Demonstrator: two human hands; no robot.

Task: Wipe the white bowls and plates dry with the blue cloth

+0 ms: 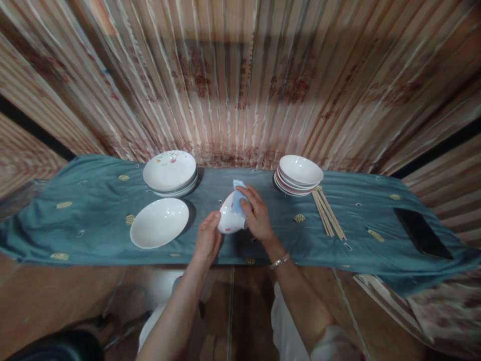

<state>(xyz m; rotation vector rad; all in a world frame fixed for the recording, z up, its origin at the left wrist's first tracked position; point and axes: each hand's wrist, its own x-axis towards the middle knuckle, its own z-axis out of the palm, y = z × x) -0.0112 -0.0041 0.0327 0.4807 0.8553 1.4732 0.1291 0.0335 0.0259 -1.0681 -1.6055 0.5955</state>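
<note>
A small white bowl [227, 222] with red marks is tilted on its side above the table's middle. My left hand [209, 235] grips its left edge, thumb on the near rim. Against the bowl's outer side my right hand [256, 213] presses a light blue cloth [239, 193], its fingers closed over it. Part of the bowl's right side is hidden behind that hand. To the left rests a large white bowl [159, 223], and behind it stands a stack of plates [170, 170], the top one with a floral print.
A stack of white bowls [300, 170], some with red rims, stands at the back right. Several wooden chopsticks [327, 213] lie beside it. A black phone [423, 233] lies near the right end of the teal tablecloth [278, 240]. Striped curtains [233, 90] hang behind.
</note>
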